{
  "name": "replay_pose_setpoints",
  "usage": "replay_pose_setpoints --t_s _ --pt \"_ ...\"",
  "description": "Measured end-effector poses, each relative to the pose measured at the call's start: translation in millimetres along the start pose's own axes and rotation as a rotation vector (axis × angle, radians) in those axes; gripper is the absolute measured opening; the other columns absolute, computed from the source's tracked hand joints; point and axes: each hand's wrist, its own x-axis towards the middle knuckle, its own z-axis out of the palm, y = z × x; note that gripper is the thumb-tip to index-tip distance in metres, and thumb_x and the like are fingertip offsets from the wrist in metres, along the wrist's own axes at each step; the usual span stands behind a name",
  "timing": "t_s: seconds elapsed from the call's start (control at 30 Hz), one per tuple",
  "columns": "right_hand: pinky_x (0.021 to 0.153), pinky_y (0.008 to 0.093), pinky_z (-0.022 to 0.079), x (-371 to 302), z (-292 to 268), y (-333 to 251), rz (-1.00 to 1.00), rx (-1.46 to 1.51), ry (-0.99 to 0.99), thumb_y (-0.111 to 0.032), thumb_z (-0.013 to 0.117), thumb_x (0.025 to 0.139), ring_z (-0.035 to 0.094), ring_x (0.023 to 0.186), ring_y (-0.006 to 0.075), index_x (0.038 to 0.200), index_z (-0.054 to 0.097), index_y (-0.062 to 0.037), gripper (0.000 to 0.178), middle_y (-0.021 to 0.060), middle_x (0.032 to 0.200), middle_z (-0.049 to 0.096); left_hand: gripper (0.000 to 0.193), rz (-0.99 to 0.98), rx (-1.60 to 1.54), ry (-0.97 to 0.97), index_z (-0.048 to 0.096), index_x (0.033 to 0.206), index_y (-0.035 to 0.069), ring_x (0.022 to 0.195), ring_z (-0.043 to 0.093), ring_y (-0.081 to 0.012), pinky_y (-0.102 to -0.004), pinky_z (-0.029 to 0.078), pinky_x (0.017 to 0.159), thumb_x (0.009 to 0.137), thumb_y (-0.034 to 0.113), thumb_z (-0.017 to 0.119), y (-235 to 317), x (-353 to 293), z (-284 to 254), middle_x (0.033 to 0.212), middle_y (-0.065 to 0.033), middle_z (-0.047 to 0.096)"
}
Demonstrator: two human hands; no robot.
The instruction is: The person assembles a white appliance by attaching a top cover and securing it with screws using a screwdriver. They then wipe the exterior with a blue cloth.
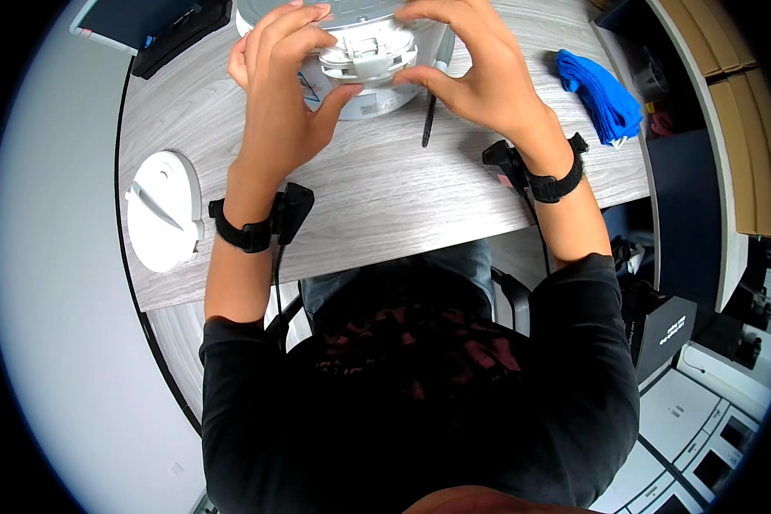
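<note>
At the far middle of the desk stands a round white container [383, 104] with a grey lid [364, 10] and a white clip latch [370, 57] at its front. Both hands grip its front, one on each side of the latch. My left hand [287, 81] lays its fingers over the lid's edge, with the thumb under the latch's left end. My right hand [484, 73] curls likewise, index finger on the rim above and thumb at the latch's right end. Whether the latch is fastened I cannot make out. The container's far side is cut off by the picture's edge.
A white oval lid-like part [163, 210] with a ridge lies at the desk's left. A black pen-like stick [428, 122] lies beside the container. A folded blue cloth [600, 94] is at the right, near dark shelves with cardboard boxes [750, 146]. Cables hang from both wrist straps.
</note>
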Motion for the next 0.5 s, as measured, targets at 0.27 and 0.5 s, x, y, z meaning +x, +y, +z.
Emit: replay_pose_setpoints --t_s 0.27,0.5 --pt "0.091 0.0404 0.052 -9 4 15 -0.098 0.064 0.027 0.003 0.085 0.071 0.059 0.119 0.0352 0.092 0.067 -0.0034 0.029 0.0199 0.125 0.057 0.04 -0.005 0.011 -0.021 0.066 0.104 0.013 0.142 0.048 -0.0335 -0.0469 0.036 0.114 0.073 0.01 0.09 -1 0 -7 0.139 -0.0106 0.065" --pt "0.089 0.0403 0.052 -7 1 16 -0.111 0.08 0.019 0.003 0.085 0.071 0.06 0.113 0.0346 0.085 0.069 -0.0018 0.022 0.0194 0.119 0.057 0.033 -0.039 -0.157 0.018 0.069 0.102 0.012 0.143 0.047 -0.0344 -0.0474 0.039 0.115 0.076 0.008 0.088 -7 -4 -5 0.14 -0.0133 0.064"
